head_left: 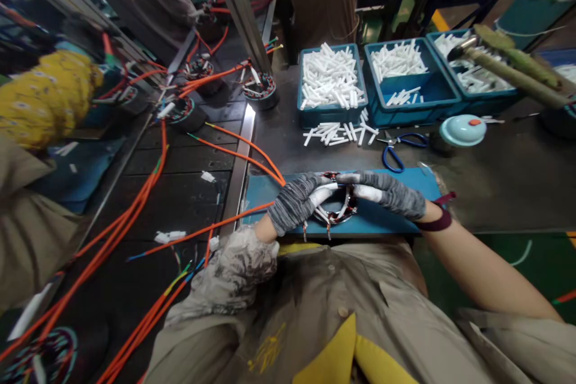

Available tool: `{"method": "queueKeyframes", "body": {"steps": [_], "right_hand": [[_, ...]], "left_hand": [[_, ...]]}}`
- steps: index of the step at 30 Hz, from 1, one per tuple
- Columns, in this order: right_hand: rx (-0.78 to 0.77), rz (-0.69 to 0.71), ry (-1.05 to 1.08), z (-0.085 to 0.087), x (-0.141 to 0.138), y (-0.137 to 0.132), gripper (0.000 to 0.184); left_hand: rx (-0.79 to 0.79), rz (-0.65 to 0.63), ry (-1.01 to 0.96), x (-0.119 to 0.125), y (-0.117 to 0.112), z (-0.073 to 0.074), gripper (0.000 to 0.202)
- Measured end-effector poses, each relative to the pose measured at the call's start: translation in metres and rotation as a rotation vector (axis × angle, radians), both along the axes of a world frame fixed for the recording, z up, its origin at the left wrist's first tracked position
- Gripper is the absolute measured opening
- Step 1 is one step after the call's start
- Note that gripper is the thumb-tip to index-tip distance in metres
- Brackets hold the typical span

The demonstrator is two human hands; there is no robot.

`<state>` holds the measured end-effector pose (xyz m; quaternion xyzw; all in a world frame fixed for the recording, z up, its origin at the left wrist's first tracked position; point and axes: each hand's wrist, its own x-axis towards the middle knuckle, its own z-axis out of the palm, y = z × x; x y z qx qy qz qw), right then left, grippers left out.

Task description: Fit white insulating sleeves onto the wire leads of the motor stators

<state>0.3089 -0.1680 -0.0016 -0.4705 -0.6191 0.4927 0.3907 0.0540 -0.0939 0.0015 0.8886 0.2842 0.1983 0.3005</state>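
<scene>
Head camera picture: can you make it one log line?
left hand: gloved, on wire-wound stator | right hand: gloved, on same stator | blue mat: under stator | blue-handled scissors: unheld

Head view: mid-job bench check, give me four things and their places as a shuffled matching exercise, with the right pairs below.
1. left hand and right hand, in grey knit gloves
2. blue-handled metal scissors
3. loose white stick-like pieces
4. flat blue rectangular mat

A. under the ring-shaped, wire-wound part
B. in front of the leftmost teal plastic bin
C. at the ring-shaped part, one on either side
D. between the loose pieces and the light-blue round lid

Pairs: 1-C, 2-D, 3-B, 4-A
</scene>
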Motion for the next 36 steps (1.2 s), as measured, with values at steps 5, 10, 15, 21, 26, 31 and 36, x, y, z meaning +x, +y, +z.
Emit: {"method": "queueKeyframes", "body": {"steps": [5, 10, 15, 21, 26, 31, 36], "right_hand": [[-0.179, 0.205, 0.094, -0.002, -0.009, 0.026, 0.047], [-0.289, 0.085, -0.022, 0.004, -0.029, 0.034, 0.043], [-0.033, -0.134, -0.315, -0.002, -0.044, 0.033, 0.053], [-0.064, 0.038, -0.162, -0.004, -0.029, 0.031, 0.043], [0.142, -0.072, -0.433, -0.009, -0.040, 0.033, 0.043], [0.248, -0.027, -0.576, -0.010, -0.044, 0.030, 0.040], [0.353, -0.126, -0.443, -0.017, -0.019, 0.016, 0.043]], "left_hand": [[-0.163, 0.065, -0.028, -0.004, 0.001, 0.006, 0.030], [-0.097, 0.048, 0.026, -0.010, 0.004, 0.003, 0.031], [-0.073, 0.074, 0.140, -0.014, 0.013, 0.003, 0.033], [-0.184, -0.009, 0.157, -0.018, 0.019, 0.015, 0.036], [-0.263, -0.025, 0.280, -0.012, 0.027, 0.023, 0.041], [-0.455, -0.148, 0.325, -0.006, 0.038, 0.029, 0.047], [-0.093, -0.033, 0.515, 0.001, 0.033, 0.034, 0.044]]}}
